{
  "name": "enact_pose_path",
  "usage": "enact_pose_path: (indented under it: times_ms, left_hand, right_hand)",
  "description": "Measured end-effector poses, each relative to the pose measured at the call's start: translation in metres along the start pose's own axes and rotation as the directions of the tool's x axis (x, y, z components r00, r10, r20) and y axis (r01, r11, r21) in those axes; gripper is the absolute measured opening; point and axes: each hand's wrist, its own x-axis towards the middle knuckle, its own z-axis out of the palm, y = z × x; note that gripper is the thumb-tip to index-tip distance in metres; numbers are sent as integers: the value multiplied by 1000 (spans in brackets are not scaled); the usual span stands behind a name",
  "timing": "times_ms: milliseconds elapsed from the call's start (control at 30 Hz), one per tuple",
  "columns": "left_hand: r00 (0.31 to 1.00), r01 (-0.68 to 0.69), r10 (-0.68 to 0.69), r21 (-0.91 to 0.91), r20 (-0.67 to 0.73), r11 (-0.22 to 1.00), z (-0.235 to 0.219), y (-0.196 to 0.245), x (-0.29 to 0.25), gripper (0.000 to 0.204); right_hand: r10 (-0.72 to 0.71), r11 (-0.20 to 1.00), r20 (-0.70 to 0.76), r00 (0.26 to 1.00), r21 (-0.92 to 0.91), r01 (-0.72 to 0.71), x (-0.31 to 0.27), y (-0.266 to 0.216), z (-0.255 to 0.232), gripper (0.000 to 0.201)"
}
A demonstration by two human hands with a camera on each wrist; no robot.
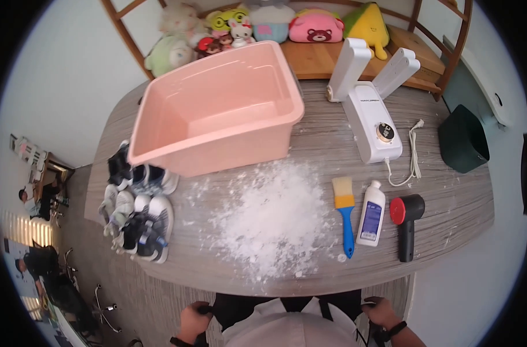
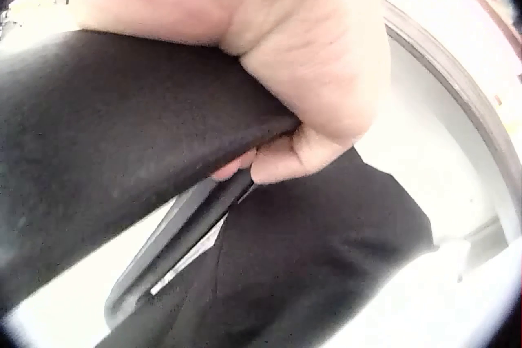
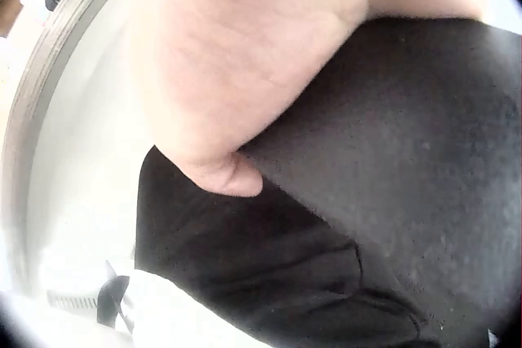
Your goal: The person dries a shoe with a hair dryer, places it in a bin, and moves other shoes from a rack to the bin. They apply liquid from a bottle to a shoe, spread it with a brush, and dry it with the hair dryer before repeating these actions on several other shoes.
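Observation:
Below the table's front edge, my left hand (image 1: 195,320) and right hand (image 1: 381,312) rest at either side of the lap. In the left wrist view the left hand (image 2: 318,62) grips a black armrest (image 2: 122,128), its thumb and fingertips curled around the edge. The right wrist view has the right hand (image 3: 245,54) curled over another black armrest (image 3: 400,136), thumb bent at its edge, other fingers hidden. White powder (image 1: 275,220) lies spread on the table (image 1: 448,196) ahead of both hands.
A pink bin (image 1: 217,147) stands at back left, shoes (image 1: 139,225) beside it. Rightward are a brush (image 1: 345,217), white bottle (image 1: 371,214), black-and-red device (image 1: 408,222), white appliance (image 1: 370,118) with cord and dark green bin (image 1: 463,139). Plush toys (image 1: 315,26) sit on a shelf behind.

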Motion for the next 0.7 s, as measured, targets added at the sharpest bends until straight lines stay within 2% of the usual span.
enact_pose_path:
  times_ms: [33, 67, 100, 167, 200, 233, 267, 300, 333, 367, 400, 433, 467, 500, 533, 567, 633, 667, 700]
  left_hand:
    - [1000, -10, 9, 79, 22, 997, -3, 0, -2, 38]
    - [998, 12, -20, 118, 66, 993, 0, -12, 4, 41]
    - [998, 38, -43, 101, 43, 994, -6, -10, -3, 41]
    - [987, -152, 157, 421, 24, 894, -31, 11, -12, 42]
    - [969, -161, 205, 271, -140, 949, -47, 22, -17, 38]
    - [925, -200, 229, 124, -304, 972, -63, 34, -21, 34]
    - [831, -305, 330, 130, -447, 943, -81, 39, -22, 30]
    - [709, -405, 418, 157, -568, 901, -99, 43, -21, 26]
    - [621, -457, 474, 203, -624, 866, -116, 56, -17, 26]
    - [523, -508, 526, 251, -670, 824, -129, 71, -10, 27]
    - [496, -519, 529, 254, -688, 816, -138, 85, -1, 29]
    - [468, -533, 534, 257, -704, 806, -143, 98, 7, 31]
    - [467, -551, 547, 255, -695, 795, -147, 105, 16, 31]
    - [547, -521, 549, 256, -632, 814, -150, 110, 25, 32]
    - [621, -488, 545, 265, -564, 831, -151, 112, 33, 33]
    - [612, -508, 560, 265, -558, 820, -152, 107, 43, 33]
    - [582, -472, 667, 475, -465, 743, -150, 92, 61, 32]
    - [543, -543, 667, 393, -510, 742, -148, 92, 61, 26]
    - [543, -548, 672, 393, -504, 738, -147, 93, 53, 26]
  right_hand:
    - [-19, 1000, 4, 1000, -9, 19, 2, 7, 3, 53]
    - [21, 999, 27, 999, -50, -19, 12, 14, 2, 55]
    - [61, 994, 53, 997, -99, -55, 18, 16, 1, 57]
    - [-26, 982, 54, 998, -184, 36, -7, -12, -28, 62]
    - [-144, 951, 21, 989, -272, 144, -22, -27, -45, 60]
    - [-256, 904, -5, 967, -355, 238, -34, -42, -59, 57]
    - [-270, 898, -2, 963, -362, 251, -44, -58, -69, 57]
    - [-384, 921, -25, 923, -77, 381, -54, -73, -77, 48]
    - [-474, 851, -86, 876, 213, 481, -63, -91, -82, 40]
    - [-584, 773, -192, 789, 164, 612, -75, -118, -83, 33]
    - [-679, 680, -291, 674, 94, 727, -85, -148, -83, 26]
    - [-759, 626, -300, 579, -90, 775, -89, -169, -86, 26]
    - [-824, 558, -288, 487, -270, 785, -89, -185, -88, 25]
    - [-834, 534, -328, 444, -275, 800, -80, -201, -86, 27]
    - [-802, 576, -404, 440, -329, 748, -70, -214, -82, 29]
    - [-797, 583, -413, 440, -340, 738, -54, -223, -80, 28]
    - [-789, 593, -431, 438, -351, 724, -32, -236, -81, 27]
    - [-810, 573, -429, 400, -436, 694, -24, -242, -83, 27]
    - [-831, 550, -418, 368, -514, 658, -21, -246, -83, 27]
